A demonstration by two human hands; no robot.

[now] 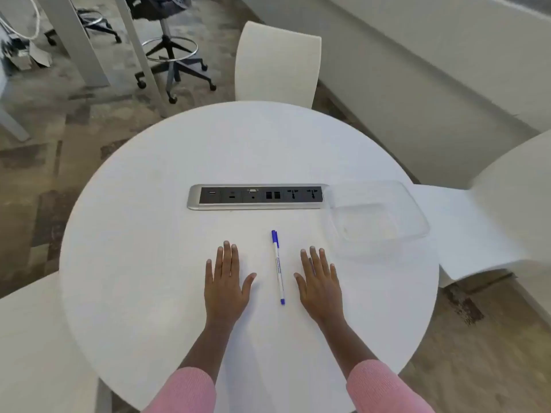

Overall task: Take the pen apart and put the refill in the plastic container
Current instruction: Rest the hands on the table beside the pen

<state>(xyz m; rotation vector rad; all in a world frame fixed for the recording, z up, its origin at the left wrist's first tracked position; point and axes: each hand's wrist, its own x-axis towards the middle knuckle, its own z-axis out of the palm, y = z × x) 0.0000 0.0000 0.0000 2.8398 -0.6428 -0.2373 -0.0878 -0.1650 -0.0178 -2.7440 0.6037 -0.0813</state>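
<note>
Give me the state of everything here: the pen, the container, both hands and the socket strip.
Blue-and-white plastic pen: whole, capped, lying on the round white table.
Clear rectangular plastic container: upright, lidless, empty.
Left hand: flat, open, palm down.
Right hand: flat, open, palm down.
Grey recessed socket strip: nothing plugged in.

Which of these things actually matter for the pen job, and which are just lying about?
For the job: left hand and right hand, flat on the round table; pen, lying between them; clear plastic container, further right.

Just there: socket strip set into the table; white chair beyond it; rolling stool on the floor.
</note>
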